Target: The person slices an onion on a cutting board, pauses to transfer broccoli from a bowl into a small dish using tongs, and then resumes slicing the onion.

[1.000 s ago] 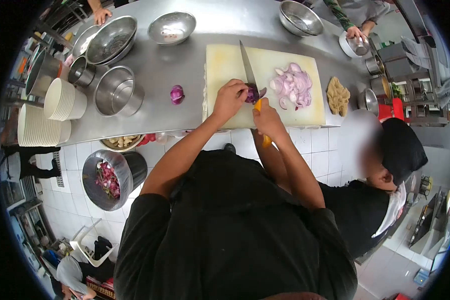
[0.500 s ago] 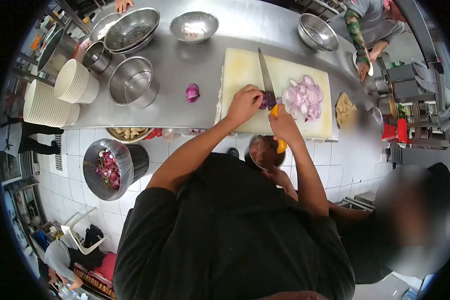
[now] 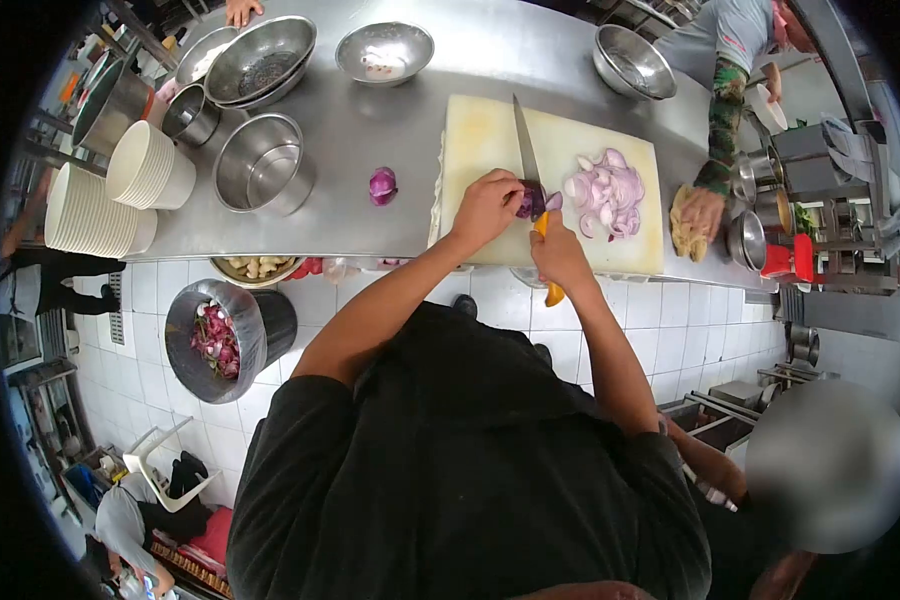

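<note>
On the white cutting board (image 3: 480,130), my left hand (image 3: 487,208) has its fingers bent round a piece of purple onion (image 3: 530,202), holding it against the board. My right hand (image 3: 562,255) is wrapped round the yellow handle of a knife (image 3: 525,140). The blade points away from me and lies along the right side of the onion piece. A heap of sliced onion (image 3: 608,195) covers part of the board's right half. Left of the board, a whole peeled purple onion (image 3: 383,186) rests on the steel table (image 3: 360,130).
Steel bowls (image 3: 385,53) and a deep pot (image 3: 263,163) stand at the left, near stacked white tubs (image 3: 150,165). Another bowl (image 3: 635,62) is at the back right. A co-worker's hand (image 3: 700,212) touches a tan cloth (image 3: 684,235). A lined bin (image 3: 215,340) stands below.
The co-worker beside me has moved away to the lower right, with the bowl gone from near my right arm. Across the table, another person's arm has reached to the cloth. My hands have barely shifted.
</note>
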A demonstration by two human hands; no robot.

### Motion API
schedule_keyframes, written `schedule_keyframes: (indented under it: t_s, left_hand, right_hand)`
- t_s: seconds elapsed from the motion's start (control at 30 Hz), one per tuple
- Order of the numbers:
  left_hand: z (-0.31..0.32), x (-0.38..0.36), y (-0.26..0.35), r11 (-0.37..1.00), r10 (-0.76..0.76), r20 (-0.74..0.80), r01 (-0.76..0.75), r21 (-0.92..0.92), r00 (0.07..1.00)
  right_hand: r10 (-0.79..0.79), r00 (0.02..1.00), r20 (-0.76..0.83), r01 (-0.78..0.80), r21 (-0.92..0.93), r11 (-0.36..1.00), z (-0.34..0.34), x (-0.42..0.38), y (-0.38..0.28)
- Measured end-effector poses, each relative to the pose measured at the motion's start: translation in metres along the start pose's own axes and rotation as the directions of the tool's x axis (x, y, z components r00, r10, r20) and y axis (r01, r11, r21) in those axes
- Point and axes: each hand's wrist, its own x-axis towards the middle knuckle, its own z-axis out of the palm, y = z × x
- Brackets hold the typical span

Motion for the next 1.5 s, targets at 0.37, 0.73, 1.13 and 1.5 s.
schedule_keyframes:
  t_s: [0.37,0.73,1.13,1.5]
  left_hand:
    - [0.002,-0.002,-0.006,0.998,0.036,0.004,-0.036,0.058,0.999]
    - [0.003,-0.001,-0.001,1.0,0.002,-0.025,-0.001,0.031,1.0]
    - [-0.002,0.028,0.003,0.848,0.488,0.129,-0.503,0.167,0.864]
    - [-0.026,0.026,0.038,0.908,-0.247,0.389,0.071,0.414,0.887]
  right_hand:
    - [0.161,0.953,0.257,-0.191,0.097,0.977,-0.08,-0.041,-0.07]
    - [0.056,0.998,0.025,-0.058,0.09,0.994,-0.013,-0.024,-0.027]
    - [0.094,0.995,-0.046,-0.088,0.118,0.989,-0.025,-0.007,0.035]
    - [0.142,0.977,0.156,-0.188,0.339,0.922,-0.051,-0.045,-0.022]
